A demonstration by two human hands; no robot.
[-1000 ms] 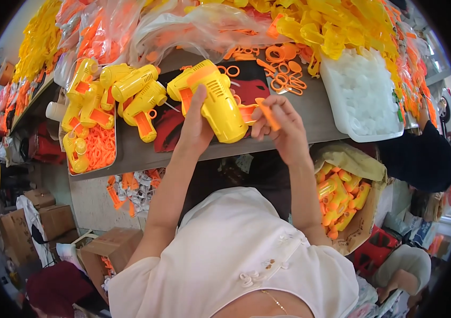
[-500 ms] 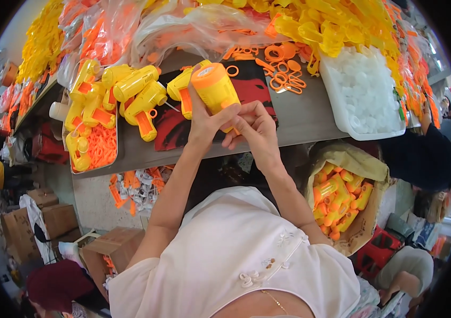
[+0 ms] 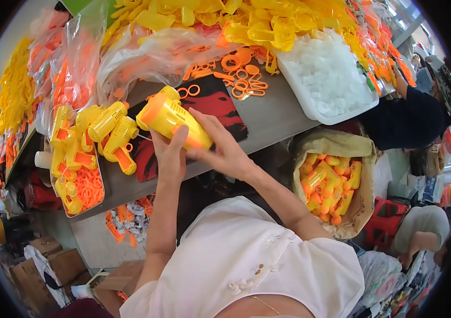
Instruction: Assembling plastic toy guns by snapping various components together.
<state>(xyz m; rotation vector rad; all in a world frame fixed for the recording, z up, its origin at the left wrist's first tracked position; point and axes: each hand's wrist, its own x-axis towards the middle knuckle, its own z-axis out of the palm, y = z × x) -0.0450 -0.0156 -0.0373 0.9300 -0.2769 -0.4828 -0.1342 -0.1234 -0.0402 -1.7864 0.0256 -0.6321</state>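
Observation:
A yellow and orange plastic toy gun [image 3: 169, 116] is held above the grey table [image 3: 273, 119] at its near edge. My left hand [image 3: 169, 153] grips it from below, thumb up against its side. Over the top and rear of the toy lies my right hand [image 3: 220, 148], fingers spread. The toy's orange end points up and to the left. To the left, several finished toy guns [image 3: 106, 130] lie in a heap on the table.
A tray of orange parts [image 3: 85, 188] sits at the left. Orange rings [image 3: 241, 79] and a white tray of clear pieces [image 3: 326, 79] lie further back. A sack of yellow-orange parts [image 3: 331, 180] stands at my right. Another person [image 3: 411, 111] sits at the far right.
The toy gun has been turned and tilted so its orange end faces up-left. My right hand has moved from beside it onto its top.

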